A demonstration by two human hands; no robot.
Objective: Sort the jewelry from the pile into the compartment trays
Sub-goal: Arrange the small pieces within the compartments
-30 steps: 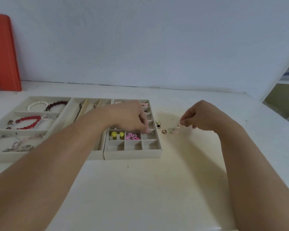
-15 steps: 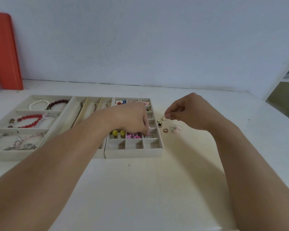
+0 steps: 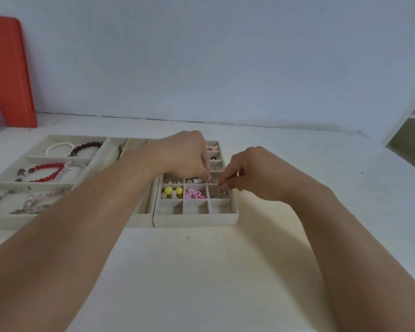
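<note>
My right hand (image 3: 256,174) pinches a small gold earring (image 3: 221,188) between thumb and fingertip, just above the right compartment in the second row from the front of the small-grid tray (image 3: 195,219). A ring (image 3: 216,196) lies in that compartment. My left hand (image 3: 182,156) hovers over the same tray with its fingers curled down, tips at the row behind. Whether those fingers hold anything is hidden. Yellow ball earrings (image 3: 173,190) and a pink flower piece (image 3: 193,194) fill the neighbouring compartments. My right hand covers the loose pile on the table, apart from one small piece (image 3: 240,189).
A long-compartment tray (image 3: 139,220) with a chain sits left of the grid tray. Further left, a wide tray (image 3: 7,221) holds pearl, dark red and red bracelets. An orange board (image 3: 7,73) leans on the wall at the far left. A shelf edge (image 3: 407,140) stands at the right.
My right hand lifted a gold earring from the pile and carried it left over the grid tray. My left hand shifted slightly back from the ring compartment.
</note>
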